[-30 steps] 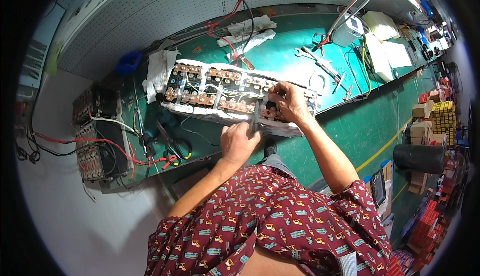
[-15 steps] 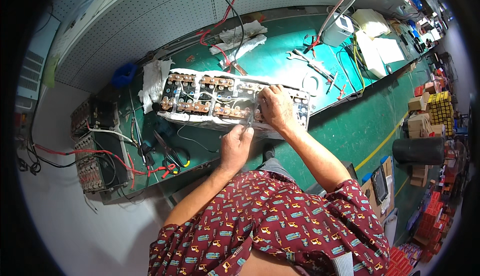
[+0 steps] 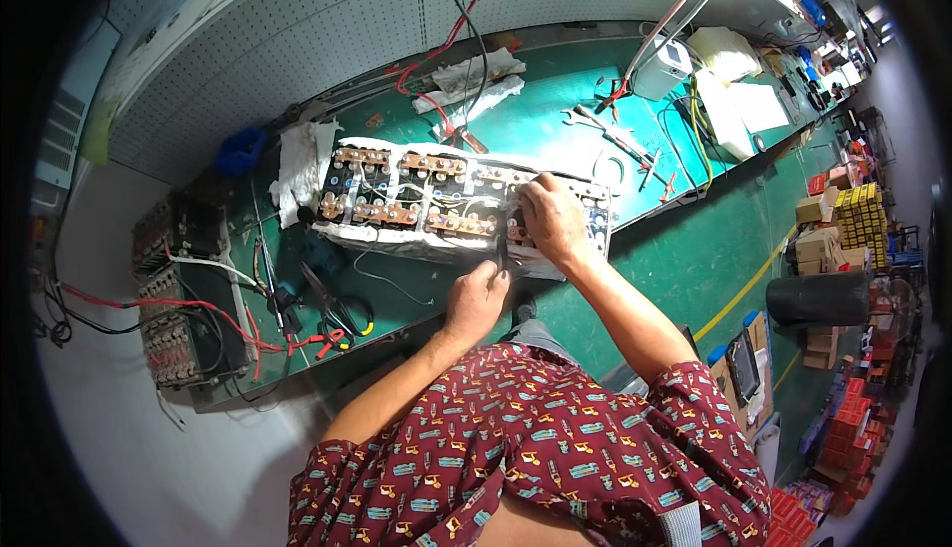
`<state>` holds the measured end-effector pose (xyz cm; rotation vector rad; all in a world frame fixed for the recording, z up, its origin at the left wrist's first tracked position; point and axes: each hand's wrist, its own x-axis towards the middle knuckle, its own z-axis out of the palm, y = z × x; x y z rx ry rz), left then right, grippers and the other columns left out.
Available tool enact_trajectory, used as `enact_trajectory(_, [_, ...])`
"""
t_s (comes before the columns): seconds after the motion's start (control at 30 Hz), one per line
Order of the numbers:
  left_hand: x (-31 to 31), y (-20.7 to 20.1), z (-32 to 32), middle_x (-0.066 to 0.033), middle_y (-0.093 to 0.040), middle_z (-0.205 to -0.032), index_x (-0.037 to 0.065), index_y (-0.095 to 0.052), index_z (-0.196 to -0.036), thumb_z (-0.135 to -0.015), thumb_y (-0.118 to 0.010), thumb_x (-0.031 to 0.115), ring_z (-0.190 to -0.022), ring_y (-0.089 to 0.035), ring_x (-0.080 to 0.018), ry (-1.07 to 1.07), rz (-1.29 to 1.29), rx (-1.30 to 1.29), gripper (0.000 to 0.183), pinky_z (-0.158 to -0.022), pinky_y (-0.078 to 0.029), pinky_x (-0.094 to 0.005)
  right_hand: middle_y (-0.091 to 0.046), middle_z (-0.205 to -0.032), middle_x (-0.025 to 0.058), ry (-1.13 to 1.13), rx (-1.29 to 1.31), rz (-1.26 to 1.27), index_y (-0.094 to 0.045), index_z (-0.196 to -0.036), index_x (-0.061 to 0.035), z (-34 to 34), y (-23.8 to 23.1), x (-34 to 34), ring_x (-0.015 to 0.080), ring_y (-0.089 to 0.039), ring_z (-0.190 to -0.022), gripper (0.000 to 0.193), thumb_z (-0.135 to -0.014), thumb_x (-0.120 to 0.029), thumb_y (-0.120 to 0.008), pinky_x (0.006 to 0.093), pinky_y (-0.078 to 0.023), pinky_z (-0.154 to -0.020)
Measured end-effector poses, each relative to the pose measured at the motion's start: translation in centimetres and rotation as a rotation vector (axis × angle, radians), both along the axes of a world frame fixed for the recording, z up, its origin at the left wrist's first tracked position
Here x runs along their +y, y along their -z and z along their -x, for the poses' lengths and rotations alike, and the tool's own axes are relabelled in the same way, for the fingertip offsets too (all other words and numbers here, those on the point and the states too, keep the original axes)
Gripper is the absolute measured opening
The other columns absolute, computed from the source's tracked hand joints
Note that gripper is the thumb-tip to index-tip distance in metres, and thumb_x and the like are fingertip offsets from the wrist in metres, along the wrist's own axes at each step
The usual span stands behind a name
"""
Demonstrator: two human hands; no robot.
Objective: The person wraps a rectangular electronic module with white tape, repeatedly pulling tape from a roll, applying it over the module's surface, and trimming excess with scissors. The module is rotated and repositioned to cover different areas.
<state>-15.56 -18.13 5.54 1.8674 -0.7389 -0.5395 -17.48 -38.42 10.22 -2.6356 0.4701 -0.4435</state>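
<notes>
A long battery pack [image 3: 397, 239] lies across the bench in front of me, with copper bars [image 3: 383, 212], bolt heads and thin white wires along its top. At its near edge my left hand [image 3: 479, 301] is closed round a slim metal hand tool [image 3: 502, 249], whose tip reaches onto the pack; its exact kind is too small to tell. My right hand [image 3: 555, 220] rests over the pack's right part with its fingers bent down together. Whatever lies under those fingertips is hidden.
Scissors [image 3: 335, 304] and red clip leads [image 3: 332, 341] lie left of the pack. A second battery block [image 3: 174, 334] stands at the far left. Wrenches [image 3: 600, 122] and a white boxy device [image 3: 661, 69] are at the back right. White padding [image 3: 300, 170] touches the pack's left end.
My left hand has shifted slightly toward me and right, and the tool in it has swung to a more upright angle. My right hand has barely moved. The whole view has tilted a little.
</notes>
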Motion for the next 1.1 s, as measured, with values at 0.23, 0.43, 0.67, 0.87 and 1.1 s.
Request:
enact_trajectory(0.23, [0.2, -0.5, 0.0, -0.0274, -0.061, -0.077, 0.000, -0.054, -0.087, -0.097, -0.065, 0.021, -0.079, -0.060, -0.0516, 0.023, 0.024, 0.082, 0.026, -0.063, -0.045, -0.0545, -0.063, -0.116, 0.0108, -0.107, 0.201, 0.263, -0.075, -0.110, -0.0062, 0.8, -1.8, 2.0, 0.0317, -0.058, -0.112, 0.026, -0.087, -0.013, -0.064, 0.0465, -0.044, -0.093])
enact_trajectory(0.43, [0.1, 0.3, 0.0, -0.0274, -0.062, -0.079, 0.000, -0.054, -0.088, -0.096, -0.067, 0.022, -0.080, -0.061, -0.0513, 0.048, -0.036, 0.110, 0.026, -0.064, -0.046, -0.0545, -0.064, -0.122, 0.0114, -0.113, 0.121, 0.137, -0.071, -0.120, -0.0059, 2.0, -1.7, 1.6, 0.0317, -0.059, -0.116, 0.033, -0.089, -0.007, -0.061, 0.0470, -0.043, -0.097])
enact_trajectory(0.67, [1.0, -0.5, -0.9, -0.0276, -0.063, -0.081, 0.000, -0.055, -0.093, -0.096, -0.065, 0.021, -0.083, -0.062, -0.0513, 0.096, -0.012, 0.072, 0.023, -0.066, -0.047, -0.0552, -0.065, -0.124, 0.0103, -0.223, -0.022, 0.020, -0.068, -0.125, -0.0079, 4.0, -0.6, 3.0, 0.0328, -0.060, -0.116, 0.045, -0.083, 0.006, -0.061, 0.0458, -0.043, -0.097])
enact_trajectory(0.87, [1.4, 0.4, -1.3, -0.0236, -0.062, -0.076, -0.001, -0.059, -0.099, -0.097, -0.063, 0.014, -0.066, -0.062, -0.0376, 0.090, 0.018, 0.047, 0.016, -0.060, -0.047, -0.0434, -0.066, -0.117, 0.0119, -0.202, -0.077, -0.085, -0.067, -0.123, -0.0071, 5.8, -2.5, 5.4, 0.0345, -0.061, -0.108, 0.047, -0.077, 0.002, -0.070, 0.0452, -0.050, -0.091])
enact_trajectory(1.1, [1.4, -0.4, -1.6, -0.0207, -0.056, -0.071, -0.002, -0.056, -0.094, -0.099, -0.061, 0.015, -0.058, -0.053, -0.0232, 0.116, 0.015, 0.053, 0.019, -0.057, -0.044, -0.0402, -0.068, -0.093, 0.0145, 0.006, -0.167, -0.463, -0.074, -0.107, -0.0032, 6.3, -0.6, 6.8, 0.0320, -0.067, -0.079, 0.020, -0.087, -0.001, -0.073, 0.0389, -0.054, -0.068])
